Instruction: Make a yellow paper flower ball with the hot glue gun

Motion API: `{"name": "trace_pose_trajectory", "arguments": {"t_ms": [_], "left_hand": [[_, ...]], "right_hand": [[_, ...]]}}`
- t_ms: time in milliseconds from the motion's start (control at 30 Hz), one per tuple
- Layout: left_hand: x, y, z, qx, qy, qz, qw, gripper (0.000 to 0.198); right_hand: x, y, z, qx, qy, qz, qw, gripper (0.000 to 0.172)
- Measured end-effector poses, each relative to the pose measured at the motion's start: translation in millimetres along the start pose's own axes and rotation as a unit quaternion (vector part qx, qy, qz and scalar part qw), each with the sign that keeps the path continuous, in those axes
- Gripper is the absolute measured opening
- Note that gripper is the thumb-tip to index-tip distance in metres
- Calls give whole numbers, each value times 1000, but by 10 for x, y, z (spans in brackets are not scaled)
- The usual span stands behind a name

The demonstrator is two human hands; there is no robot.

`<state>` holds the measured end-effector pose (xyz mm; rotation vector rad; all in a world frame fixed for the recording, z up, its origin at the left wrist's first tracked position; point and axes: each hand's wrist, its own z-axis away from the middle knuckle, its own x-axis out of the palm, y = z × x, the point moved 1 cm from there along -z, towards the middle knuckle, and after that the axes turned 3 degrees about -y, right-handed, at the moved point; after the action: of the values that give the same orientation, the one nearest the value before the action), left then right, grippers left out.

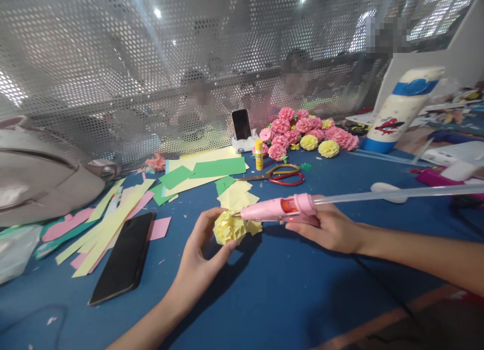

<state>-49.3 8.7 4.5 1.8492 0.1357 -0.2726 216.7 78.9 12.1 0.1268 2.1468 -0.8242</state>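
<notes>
My left hand (202,249) pinches a yellow paper flower (229,228) between thumb and fingers, above the blue table. A pink hot glue gun (278,208) is gripped in my right hand (333,226). Its nozzle points left and meets the upper edge of the flower; whether it touches I cannot tell. From the gun's back a long clear glue stick (393,192) runs off to the right. Yellow paper pieces (237,194) lie just behind the flower. Beyond them are scissors (282,175) with red and yellow handles and a yellow glue stick tube (259,155) standing upright.
Pink and yellow paper flowers (293,130) are heaped at the back, beside a Spider-Man bottle (403,110). A black phone (123,259), paper strips (109,229) and a beige bag (45,171) are on the left. Green sheets (219,167) lie mid-table. A perforated metal screen (132,77) stands behind.
</notes>
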Motion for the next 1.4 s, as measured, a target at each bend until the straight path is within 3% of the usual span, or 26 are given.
{"name": "trace_pose_trajectory", "arguments": {"t_ms": [500,1400], "left_hand": [[-3,10,-1,2,2,0,1000,39],[-21,-12,-5,60,31,30,997,43]], "right_hand": [[-2,-15,11,25,9,5,1000,31],[7,-8,38,-3,17,-3,1000,22]]}}
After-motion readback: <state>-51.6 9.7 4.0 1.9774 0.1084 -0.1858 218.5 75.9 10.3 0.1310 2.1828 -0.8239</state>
